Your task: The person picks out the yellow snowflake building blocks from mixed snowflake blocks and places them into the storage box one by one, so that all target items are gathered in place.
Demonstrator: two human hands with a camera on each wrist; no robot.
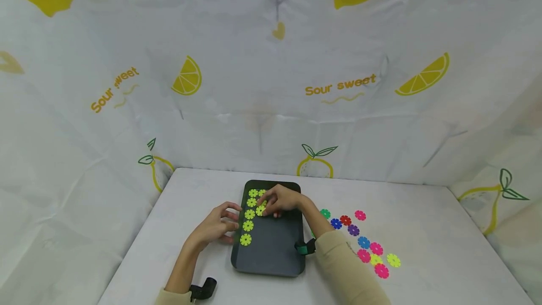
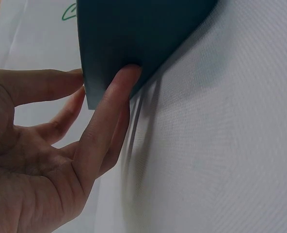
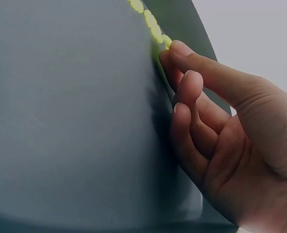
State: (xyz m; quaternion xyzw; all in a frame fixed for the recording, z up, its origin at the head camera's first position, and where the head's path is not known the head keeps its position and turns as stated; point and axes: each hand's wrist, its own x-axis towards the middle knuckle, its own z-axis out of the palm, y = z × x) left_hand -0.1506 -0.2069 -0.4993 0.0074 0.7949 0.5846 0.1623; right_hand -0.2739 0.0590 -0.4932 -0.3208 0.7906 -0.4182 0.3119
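A dark grey tray [image 1: 271, 258] lies on the white table, with several yellow-green snowflake discs [image 1: 248, 226] in a column along its left side and a second, shorter column beside it. My right hand [image 1: 284, 198] reaches over the tray and pinches a yellow-green snowflake disc [image 1: 260, 211] in the second column between thumb and forefinger. In the right wrist view, the fingertips mostly hide that disc [image 3: 167, 41]. At the tray's left edge my left hand [image 1: 218, 224] holds the rim. The left wrist view shows its thumb and fingers about the tray wall [image 2: 109, 53].
Right of the tray lie loose snowflake discs: pink [image 1: 381, 271], blue [image 1: 363, 242], red [image 1: 345, 220], purple [image 1: 353, 230], green [image 1: 325, 213] and yellow [image 1: 393, 260]. My right forearm partly covers that side. A lemon-printed white cloth [image 1: 254, 131] hangs behind the table [image 1: 423, 229].
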